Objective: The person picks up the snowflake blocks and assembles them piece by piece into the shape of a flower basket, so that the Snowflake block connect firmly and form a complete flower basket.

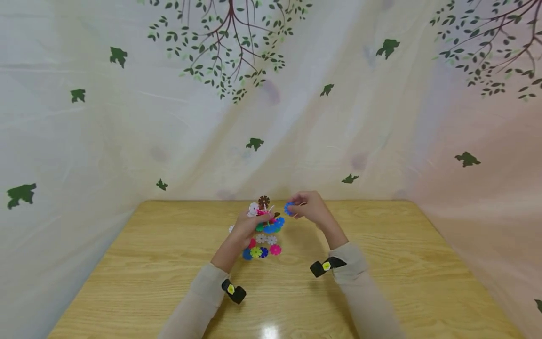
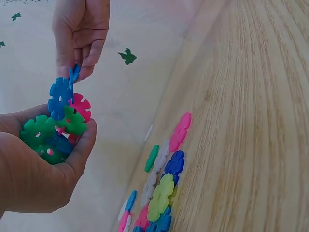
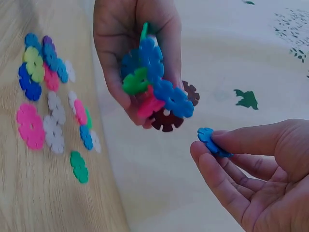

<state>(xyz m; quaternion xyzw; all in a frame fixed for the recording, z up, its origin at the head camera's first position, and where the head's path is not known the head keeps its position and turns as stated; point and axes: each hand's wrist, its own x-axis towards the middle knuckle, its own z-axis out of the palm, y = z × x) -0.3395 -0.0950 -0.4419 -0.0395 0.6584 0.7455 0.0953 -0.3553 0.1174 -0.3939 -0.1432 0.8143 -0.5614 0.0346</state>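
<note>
A wide, pale wood-grained table carries the work, and above its far side the person holds both hands raised and near each other. The left hand is curled round a many-coloured cluster of interlocked plastic flower-shaped discs, thumb on one side and fingers on the other, with blue, green, pink and brown pieces jutting out. The right hand pinches a blue notched plastic disc between thumb and fingertips, just beside the cluster in the head view. Loose flat plastic flower discs in pink, white, yellow, green and blue lie on the table below the left hand.

The step in hand looks like adding a piece to the cluster. The next move would call for lining up a slot in the blue disc with a free slot on an outer disc and pushing the two together, while the left hand keeps the cluster steady.

The left palm and fingers cover the cluster's inner joints, and in the head view the left forearm may screen some loose discs. The right wrist view is soft here: the pinched blue piece could be two overlapping discs rather than one.
</note>
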